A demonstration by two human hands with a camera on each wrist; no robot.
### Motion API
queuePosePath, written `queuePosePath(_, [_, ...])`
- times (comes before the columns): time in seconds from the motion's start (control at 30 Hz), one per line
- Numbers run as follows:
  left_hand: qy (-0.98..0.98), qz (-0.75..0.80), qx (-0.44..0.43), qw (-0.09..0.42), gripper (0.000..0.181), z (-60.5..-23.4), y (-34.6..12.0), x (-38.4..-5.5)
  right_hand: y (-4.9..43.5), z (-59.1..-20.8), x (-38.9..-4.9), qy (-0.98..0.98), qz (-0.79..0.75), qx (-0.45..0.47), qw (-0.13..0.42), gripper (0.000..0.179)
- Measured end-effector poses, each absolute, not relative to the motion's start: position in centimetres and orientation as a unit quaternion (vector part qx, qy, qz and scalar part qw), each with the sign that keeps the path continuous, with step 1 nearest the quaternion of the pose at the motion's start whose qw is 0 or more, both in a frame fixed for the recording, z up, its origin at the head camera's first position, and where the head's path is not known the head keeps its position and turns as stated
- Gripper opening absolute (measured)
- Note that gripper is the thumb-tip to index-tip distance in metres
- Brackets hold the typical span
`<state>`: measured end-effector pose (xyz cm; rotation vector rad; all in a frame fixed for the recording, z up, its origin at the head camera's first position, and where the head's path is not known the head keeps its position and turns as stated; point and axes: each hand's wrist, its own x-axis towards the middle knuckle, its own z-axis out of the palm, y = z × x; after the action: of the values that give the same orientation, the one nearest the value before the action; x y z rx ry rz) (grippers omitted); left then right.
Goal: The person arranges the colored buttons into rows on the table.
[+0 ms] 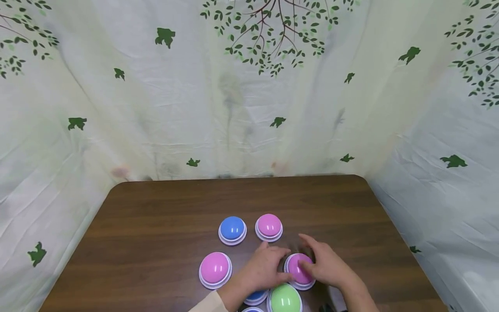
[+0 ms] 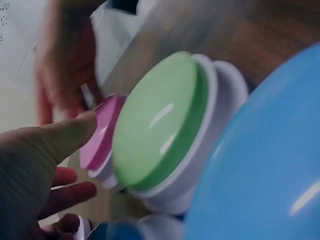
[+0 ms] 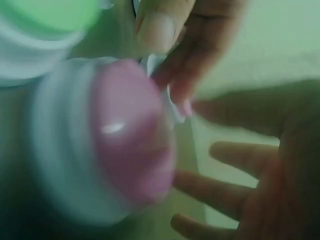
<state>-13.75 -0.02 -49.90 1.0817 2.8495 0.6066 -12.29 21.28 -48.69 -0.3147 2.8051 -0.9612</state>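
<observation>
Dome-topped push buttons with white bases stand on the table. At the front right is a pink button (image 1: 299, 274), with a hand on either side of it. My left hand (image 1: 265, 266) is at its left, the thumb reaching to its rim; contact there is unclear. From the right, my right hand (image 1: 329, 266) extends its thumb over the pink dome (image 3: 132, 145), fingers spread. The right wrist view is blurred, so touch cannot be told. A green button (image 1: 286, 299) sits just in front. Partly hidden under the left forearm is a blue button (image 1: 256, 296).
Farther back stand a blue button (image 1: 232, 229) and another pink button (image 1: 269, 226). A large pink button (image 1: 215, 269) lies left of the left hand. The brown wooden table (image 1: 156, 229) ends at a pale leaf-printed curtain (image 1: 187, 99). A dark object (image 1: 326, 307) shows at the bottom edge.
</observation>
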Motion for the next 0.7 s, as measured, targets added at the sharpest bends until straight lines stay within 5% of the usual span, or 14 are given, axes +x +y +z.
queuePosePath(0.23, [0.923,0.180,0.340,-0.002,0.065,-50.3,0.8,-12.2,22.7,-51.4,-8.2,0.941,-0.319,-0.106,0.040,0.092])
queuePosePath(0.53, [0.940,0.142,0.309,-0.021,0.079,-50.1,2.2,-12.5,21.9,-52.2,-8.4,0.953,-0.257,-0.141,-0.073,0.095])
queuePosePath(0.7, [0.937,0.139,0.318,-0.032,0.075,-50.3,2.8,-13.5,22.5,-51.7,-9.9,0.957,-0.243,-0.138,-0.081,0.095])
